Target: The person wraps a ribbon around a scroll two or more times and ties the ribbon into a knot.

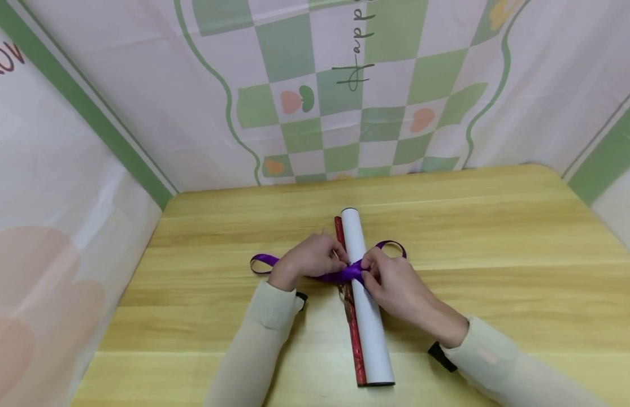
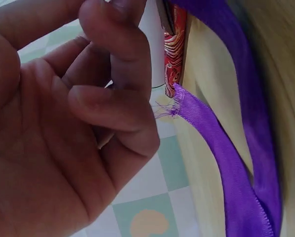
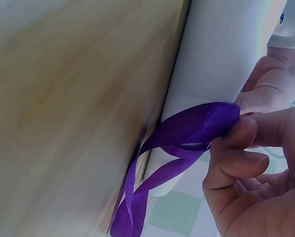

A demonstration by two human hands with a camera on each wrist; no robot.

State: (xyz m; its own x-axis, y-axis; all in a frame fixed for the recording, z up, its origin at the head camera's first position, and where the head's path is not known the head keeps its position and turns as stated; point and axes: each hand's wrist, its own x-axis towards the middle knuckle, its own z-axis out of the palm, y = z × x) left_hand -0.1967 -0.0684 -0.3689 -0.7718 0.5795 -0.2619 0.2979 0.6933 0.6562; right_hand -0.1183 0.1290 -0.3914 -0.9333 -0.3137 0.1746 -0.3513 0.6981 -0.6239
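A white roll (image 1: 368, 322) with dark end edges lies lengthwise on the table, with a slim red patterned scroll (image 1: 355, 345) along its left side. Purple ribbon (image 1: 352, 272) crosses over both, a loop spreading out on either side. At the crossing, my left hand (image 1: 315, 255) pinches the ribbon from the left, its fingertips partly hidden in the left wrist view. A frayed ribbon end (image 2: 179, 101) hangs beside that hand. From the other side, my right hand (image 1: 396, 281) pinches the ribbon between thumb and forefinger, as the right wrist view also shows.
The wood-grain table (image 1: 203, 226) stretches around the roll and scroll. Behind it hangs a green-and-white checked cloth (image 1: 340, 121), with pale printed cloth (image 1: 65, 169) along the left side. Dark straps show at both cuffs.
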